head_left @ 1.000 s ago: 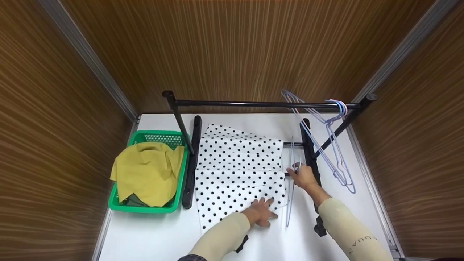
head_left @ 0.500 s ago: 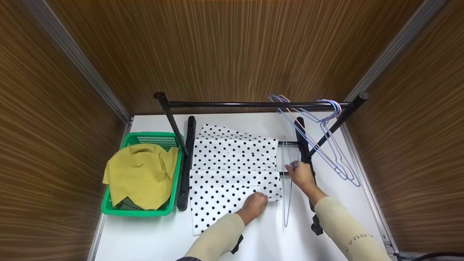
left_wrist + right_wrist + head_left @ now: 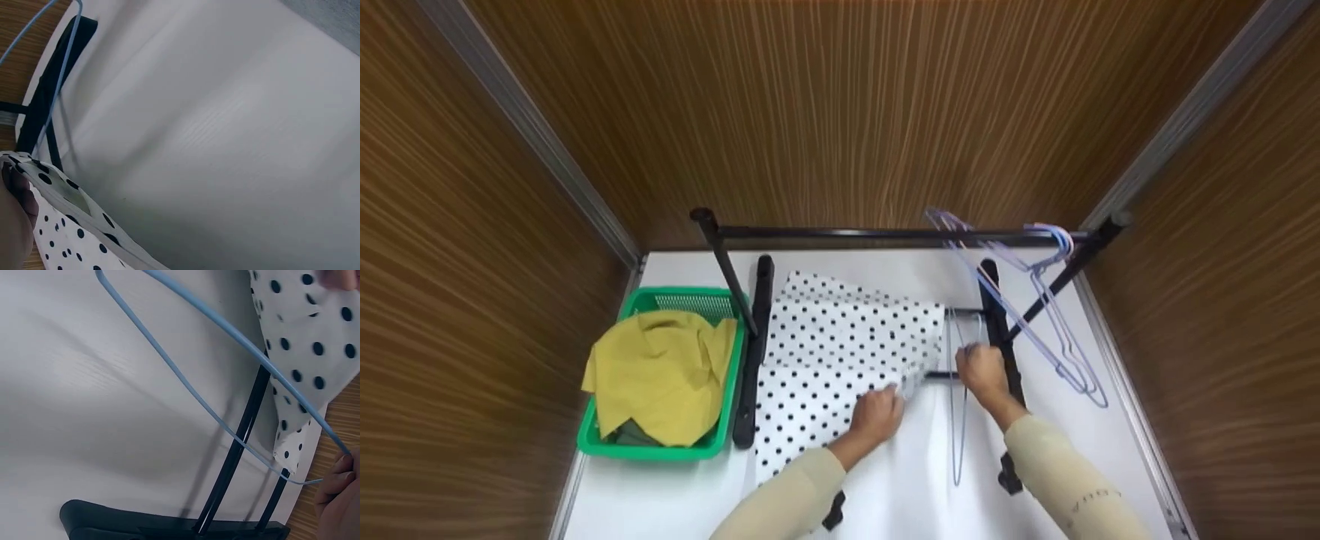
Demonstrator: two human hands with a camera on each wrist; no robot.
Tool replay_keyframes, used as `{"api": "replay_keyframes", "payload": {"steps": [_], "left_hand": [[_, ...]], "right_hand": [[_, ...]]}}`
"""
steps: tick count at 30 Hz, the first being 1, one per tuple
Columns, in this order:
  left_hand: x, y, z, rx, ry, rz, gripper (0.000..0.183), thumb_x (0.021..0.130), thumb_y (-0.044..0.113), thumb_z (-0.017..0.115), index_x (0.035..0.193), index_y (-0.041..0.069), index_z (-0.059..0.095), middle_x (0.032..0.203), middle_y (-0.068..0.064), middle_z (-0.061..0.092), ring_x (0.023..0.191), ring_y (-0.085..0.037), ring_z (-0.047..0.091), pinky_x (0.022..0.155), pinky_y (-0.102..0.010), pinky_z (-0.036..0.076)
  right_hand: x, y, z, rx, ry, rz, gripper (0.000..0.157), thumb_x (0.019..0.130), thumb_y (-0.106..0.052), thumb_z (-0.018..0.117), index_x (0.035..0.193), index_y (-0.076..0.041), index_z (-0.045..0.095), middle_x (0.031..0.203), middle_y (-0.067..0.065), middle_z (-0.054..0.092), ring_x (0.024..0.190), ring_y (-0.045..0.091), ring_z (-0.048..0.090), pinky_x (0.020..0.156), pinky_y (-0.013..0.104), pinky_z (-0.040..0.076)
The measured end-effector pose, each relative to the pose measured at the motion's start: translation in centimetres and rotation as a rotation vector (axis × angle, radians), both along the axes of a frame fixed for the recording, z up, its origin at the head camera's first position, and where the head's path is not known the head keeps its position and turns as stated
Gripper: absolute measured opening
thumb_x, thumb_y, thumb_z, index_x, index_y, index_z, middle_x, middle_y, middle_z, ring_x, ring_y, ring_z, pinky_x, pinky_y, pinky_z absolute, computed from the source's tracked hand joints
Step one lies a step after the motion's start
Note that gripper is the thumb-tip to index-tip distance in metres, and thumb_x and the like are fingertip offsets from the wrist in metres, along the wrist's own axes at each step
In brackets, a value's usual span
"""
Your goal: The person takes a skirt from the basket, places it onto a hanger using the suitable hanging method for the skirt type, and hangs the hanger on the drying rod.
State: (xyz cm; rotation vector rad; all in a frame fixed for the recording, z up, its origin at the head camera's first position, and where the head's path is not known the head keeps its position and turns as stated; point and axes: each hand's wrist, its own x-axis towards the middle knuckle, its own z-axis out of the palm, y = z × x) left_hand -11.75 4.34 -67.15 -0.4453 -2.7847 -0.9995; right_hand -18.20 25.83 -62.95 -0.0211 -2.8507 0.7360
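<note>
The black rack [image 3: 847, 233] stands around your work, its top rail beyond both your hands and its two feet to either side of them. Within it, the polka-dot cloth [image 3: 825, 334] spreads leftward from your right hand, and mostly beyond and left of your left hand, across the rack's lower bars. Well left of your left hand is the green basket [image 3: 660, 453] with a yellow cloth [image 3: 664, 375] in it. More hangers [image 3: 1065, 322] hang from the rail, beyond and to the right of your right hand.

The blue hanger [image 3: 239, 338] sits between your hands, its long axis running away from you, alongside the cloth's right-hand side; its near end reaches closer to you than either hand. Judge the work by that gap: hanger to the right, lifted cloth edge to the left. Whether the two touch, you cannot tell.

Your right hand [image 3: 984, 373] is the nearer to the hanger and grips it, though the exact spot is hidden. Your left hand [image 3: 877, 416] is curled round the cloth's near right edge, holding it raised, with a narrow opening showing between the layers there.
</note>
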Motion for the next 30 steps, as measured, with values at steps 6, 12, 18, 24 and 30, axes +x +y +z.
{"api": "replay_keyframes", "payload": {"steps": [6,12,18,24,30], "left_hand": [[-1.3,-1.1,1.6,0.177,0.082,0.053,0.023,0.086,0.007,0.054,0.063,0.011,0.049,0.05,0.0,0.043,0.048,-0.011,0.036,0.045,-0.023,0.032],[-1.7,-2.2,2.6,0.291,0.051,0.029,0.027,0.088,0.003,0.053,0.064,0.013,0.045,0.053,0.007,0.039,0.049,-0.003,0.031,0.045,-0.016,0.028],[-1.6,-2.6,2.8,0.356,0.077,0.027,0.028,0.089,0.003,0.055,0.063,0.01,0.045,0.053,0.011,0.034,0.049,-0.002,0.029,0.047,-0.014,0.024],[-1.5,-2.4,2.3,0.313,0.054,-0.058,0.021,0.087,0.001,0.052,0.069,0.01,0.049,0.056,0.007,0.039,0.051,-0.005,0.035,0.048,-0.016,0.029],[-0.8,-1.9,1.5,0.312,-0.016,-0.12,0.018,0.09,0.003,0.051,0.074,0.01,0.053,0.057,0.006,0.042,0.052,-0.003,0.036,0.049,-0.015,0.032]], "right_hand": [[-0.8,-0.5,-0.3,0.017,0.076,0.009,0.033,0.09,-0.01,0.058,0.06,0.003,0.061,0.068,0.028,0.065,0.07,0.056,0.063,0.066,0.062,0.049],[-1.3,-0.7,-0.8,0.029,0.069,-0.015,0.034,0.09,-0.008,0.057,0.058,0.005,0.061,0.067,0.027,0.065,0.07,0.055,0.063,0.066,0.061,0.049],[-1.5,-1.2,-0.9,-0.009,0.021,-0.064,0.036,0.09,-0.012,0.056,0.059,0.003,0.062,0.07,0.027,0.067,0.074,0.055,0.065,0.069,0.06,0.05],[-1.8,-1.9,-0.4,-0.069,-0.071,-0.086,0.034,0.09,-0.018,0.058,0.064,0.0,0.072,0.06,0.014,0.069,0.072,0.043,0.07,0.071,0.052,0.052],[-2.0,-2.5,0.1,-0.099,-0.158,-0.115,0.033,0.09,-0.019,0.057,0.071,-0.002,0.076,0.057,0.008,0.069,0.072,0.037,0.071,0.07,0.045,0.053]]}}
